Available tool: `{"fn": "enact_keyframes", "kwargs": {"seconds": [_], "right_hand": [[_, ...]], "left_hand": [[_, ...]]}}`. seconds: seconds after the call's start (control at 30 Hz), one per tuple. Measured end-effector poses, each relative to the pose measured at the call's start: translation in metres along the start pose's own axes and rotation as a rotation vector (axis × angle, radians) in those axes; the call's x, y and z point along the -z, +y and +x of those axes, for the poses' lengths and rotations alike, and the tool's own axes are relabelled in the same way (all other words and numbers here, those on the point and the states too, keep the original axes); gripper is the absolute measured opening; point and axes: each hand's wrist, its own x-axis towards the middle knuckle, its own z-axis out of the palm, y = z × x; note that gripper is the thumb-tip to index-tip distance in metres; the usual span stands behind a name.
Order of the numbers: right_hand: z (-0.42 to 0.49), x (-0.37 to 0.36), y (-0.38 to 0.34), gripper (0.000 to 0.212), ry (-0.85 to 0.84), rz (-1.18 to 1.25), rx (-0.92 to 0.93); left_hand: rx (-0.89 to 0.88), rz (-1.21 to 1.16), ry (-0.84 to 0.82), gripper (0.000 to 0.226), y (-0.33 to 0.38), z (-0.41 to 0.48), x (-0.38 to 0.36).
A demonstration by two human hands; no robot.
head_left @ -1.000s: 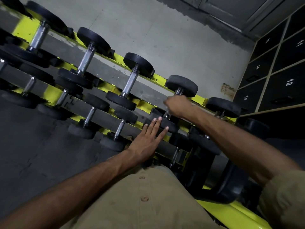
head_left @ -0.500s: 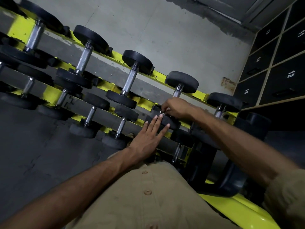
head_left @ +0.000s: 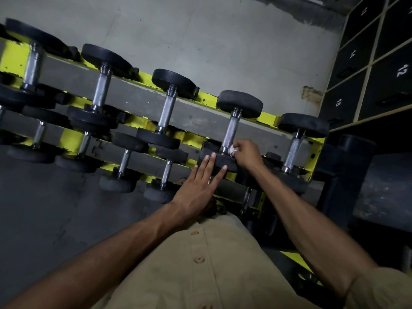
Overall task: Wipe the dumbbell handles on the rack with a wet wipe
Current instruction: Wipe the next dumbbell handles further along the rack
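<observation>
At the 9 o'clock side of the view the yellow rack (head_left: 13,61) runs slantwise toward 3 o'clock. Two rows of black-headed dumbbells lie across its rails, steel handles showing. Near the centre, the left hand (head_left: 196,190) is stretched flat with straight, spread fingers and holds nothing. Its fingertips rest on the near head (head_left: 220,159) of the fourth upper-row dumbbell (head_left: 239,103). That dumbbell's knurled handle (head_left: 231,130) rises toward 12 o'clock from the fingertips. At the handle's lower end, just where it meets the near head, a small white wet wipe (head_left: 232,150) is bunched against the steel. The right hand (head_left: 247,155), at 3 o'clock of the wipe, has its fingers curled and pinches the wipe to the handle. Further toward 3 o'clock lies one more upper-row dumbbell (head_left: 293,150), untouched. In the 2 o'clock corner stand dark lockers (head_left: 379,63) numbered 15, 14 and 12. A tan buttoned shirt (head_left: 200,275) fills the 6 o'clock edge.
</observation>
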Motion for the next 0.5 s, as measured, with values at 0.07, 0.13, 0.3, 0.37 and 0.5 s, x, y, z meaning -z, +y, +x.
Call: {"fn": "enact_keyframes", "kwargs": {"seconds": [0.07, 0.13, 0.3, 0.37, 0.5], "right_hand": [[0.015, -0.001, 0.000, 0.011, -0.119, 0.118, -0.084], [0.028, 0.003, -0.004, 0.024, -0.234, 0.381, -0.213], [0.056, 0.017, -0.026, 0.038, -0.310, 1.160, -0.439], [0.065, 0.019, -0.037, 0.038, -0.301, 1.435, -0.473], [0.071, 0.016, -0.049, 0.037, -0.153, 1.576, -0.497]], "left_hand": [[0.007, -0.006, -0.017, 0.105, -0.001, -0.001, 0.002], [0.005, -0.006, -0.014, 0.106, -0.001, -0.001, 0.003], [0.008, 0.019, -0.010, 0.109, -0.002, -0.001, 0.002], [0.006, 0.024, -0.020, 0.107, -0.002, -0.001, 0.004], [0.003, 0.031, -0.011, 0.106, -0.001, -0.002, 0.006]]}}
